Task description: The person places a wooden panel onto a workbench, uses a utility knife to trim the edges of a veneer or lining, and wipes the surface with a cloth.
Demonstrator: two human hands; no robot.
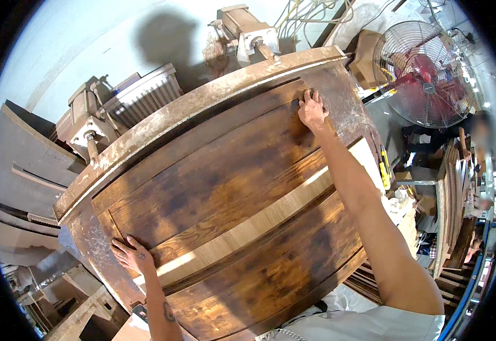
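A long dark-stained wooden panel (214,165) with framed edges lies on the worn bench of a press. My left hand (133,255) rests at its near left end, fingers stretched out over the end strip. At the far right corner, my right hand (313,111) has its fingers bent over the panel's end; the thumb is partly hidden. A pale, unstained wood strip (248,224) runs along the panel's near side. Closer to my body lies a second dark-stained panel (271,278), with neither hand on it.
A scuffed metal rail (202,102) borders the bench's far side, with pneumatic cylinders (256,42) behind it. To the right are a yellow cutter (385,167), a large caged fan (424,74) and stacked boards (451,204). Another person (478,136) is at the far right. Curved boards (29,165) stand left.
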